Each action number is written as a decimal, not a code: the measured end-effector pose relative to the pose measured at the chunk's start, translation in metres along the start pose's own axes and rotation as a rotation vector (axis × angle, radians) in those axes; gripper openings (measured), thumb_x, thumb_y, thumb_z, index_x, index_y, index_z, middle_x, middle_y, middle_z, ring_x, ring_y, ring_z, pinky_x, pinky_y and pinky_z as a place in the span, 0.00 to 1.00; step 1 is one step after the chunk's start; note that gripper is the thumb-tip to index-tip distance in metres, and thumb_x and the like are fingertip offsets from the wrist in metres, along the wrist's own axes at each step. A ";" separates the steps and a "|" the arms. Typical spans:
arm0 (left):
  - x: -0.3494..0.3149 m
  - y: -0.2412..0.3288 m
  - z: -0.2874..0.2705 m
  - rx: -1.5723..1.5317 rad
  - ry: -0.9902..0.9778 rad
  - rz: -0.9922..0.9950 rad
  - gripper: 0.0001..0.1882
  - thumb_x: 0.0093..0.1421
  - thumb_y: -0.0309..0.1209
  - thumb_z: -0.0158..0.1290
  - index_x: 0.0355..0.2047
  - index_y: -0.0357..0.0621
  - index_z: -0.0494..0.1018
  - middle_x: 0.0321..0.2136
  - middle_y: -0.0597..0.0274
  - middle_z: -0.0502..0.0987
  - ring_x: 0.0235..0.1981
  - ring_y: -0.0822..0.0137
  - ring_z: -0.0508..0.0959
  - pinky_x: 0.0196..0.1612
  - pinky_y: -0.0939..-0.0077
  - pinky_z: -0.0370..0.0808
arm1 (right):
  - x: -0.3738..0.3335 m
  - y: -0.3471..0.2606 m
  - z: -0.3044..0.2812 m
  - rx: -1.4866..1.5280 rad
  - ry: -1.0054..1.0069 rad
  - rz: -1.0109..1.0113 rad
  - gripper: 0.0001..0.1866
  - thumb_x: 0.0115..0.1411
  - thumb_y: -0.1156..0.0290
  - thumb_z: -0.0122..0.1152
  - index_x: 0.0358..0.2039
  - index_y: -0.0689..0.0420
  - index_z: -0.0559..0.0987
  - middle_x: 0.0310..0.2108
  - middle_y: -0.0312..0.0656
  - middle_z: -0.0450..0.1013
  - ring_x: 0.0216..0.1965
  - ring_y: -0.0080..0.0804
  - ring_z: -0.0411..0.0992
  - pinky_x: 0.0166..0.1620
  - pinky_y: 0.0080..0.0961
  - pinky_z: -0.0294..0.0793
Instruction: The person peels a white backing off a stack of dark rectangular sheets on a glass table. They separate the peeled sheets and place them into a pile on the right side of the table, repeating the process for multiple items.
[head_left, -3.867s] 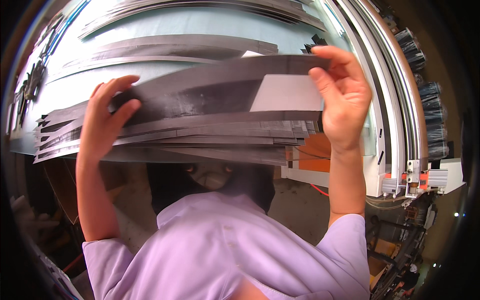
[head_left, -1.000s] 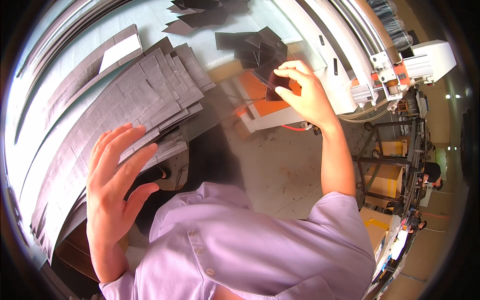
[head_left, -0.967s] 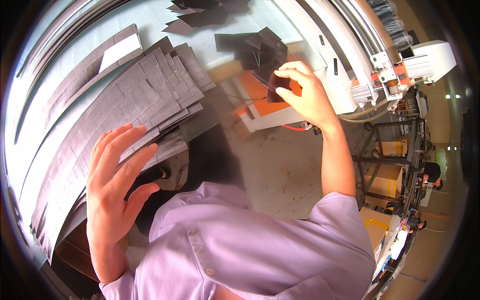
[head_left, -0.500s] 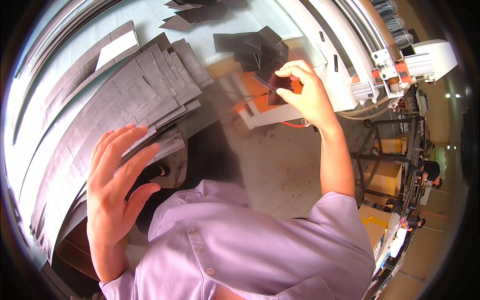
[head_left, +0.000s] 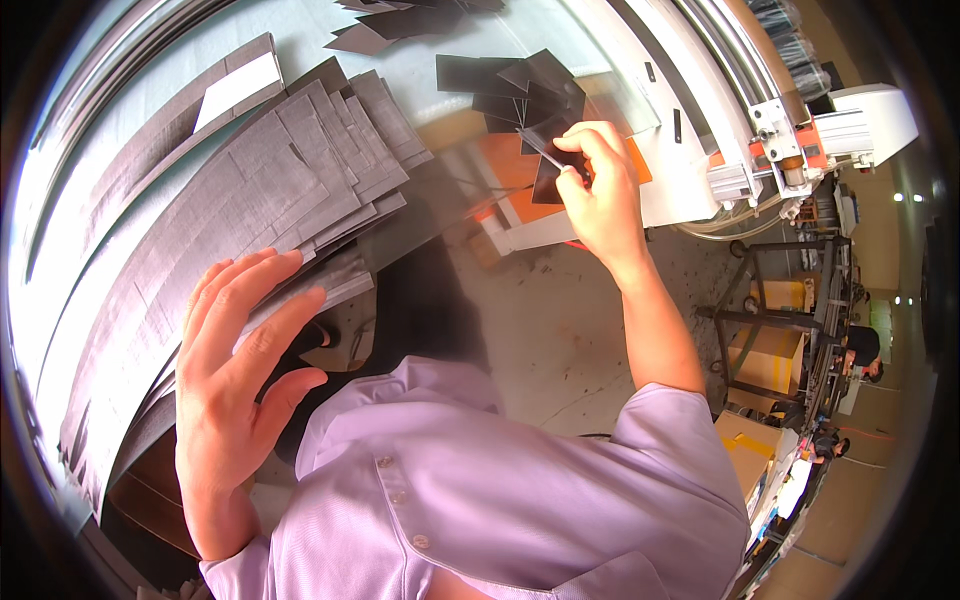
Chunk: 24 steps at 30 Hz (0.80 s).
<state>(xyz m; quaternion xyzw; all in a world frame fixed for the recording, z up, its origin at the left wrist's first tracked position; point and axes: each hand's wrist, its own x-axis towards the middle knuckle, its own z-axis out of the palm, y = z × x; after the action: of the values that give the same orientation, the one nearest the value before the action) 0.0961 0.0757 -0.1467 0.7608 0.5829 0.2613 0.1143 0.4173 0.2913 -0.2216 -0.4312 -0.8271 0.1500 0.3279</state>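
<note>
At the far side of the glass-like table, my right hand (head_left: pixel 602 190) pinches the edge of a thin dark sheet piece (head_left: pixel 540 146) between thumb and fingers. The piece is tilted up, over a loose pile of dark rectangular pieces (head_left: pixel 500 78). My left hand (head_left: pixel 235 365) is open, fingers spread, over the near edge of a fanned stack of long grey wood-grain strips (head_left: pixel 230 180). Whether its fingertips touch the strips I cannot tell.
Another heap of dark pieces (head_left: pixel 410 22) lies farther back. A white machine rail with a carriage (head_left: pixel 785 150) runs along the right. Beyond the table's edge are the floor, a metal rack (head_left: pixel 745 270) and cardboard boxes (head_left: pixel 768 360). People are in the far background.
My right hand has moved slightly left, and its thumb and fingers have closed on the dark piece, which is now tilted up. The left hand has hardly moved.
</note>
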 end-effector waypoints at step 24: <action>-0.001 -0.002 -0.004 -0.030 -0.014 0.015 0.30 0.60 0.52 0.60 0.53 0.40 0.80 0.57 0.45 0.78 0.61 0.41 0.76 0.66 0.43 0.67 | 0.028 0.008 -0.023 0.169 -0.028 0.209 0.04 0.64 0.80 0.64 0.39 0.64 0.83 0.39 0.37 0.80 0.38 0.22 0.77 0.43 0.21 0.75</action>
<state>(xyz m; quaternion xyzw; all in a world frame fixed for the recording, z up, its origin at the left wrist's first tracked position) 0.0925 0.0752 -0.1447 0.7652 0.5725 0.2653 0.1279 0.4261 0.3183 -0.1969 -0.4838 -0.7664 0.2586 0.3341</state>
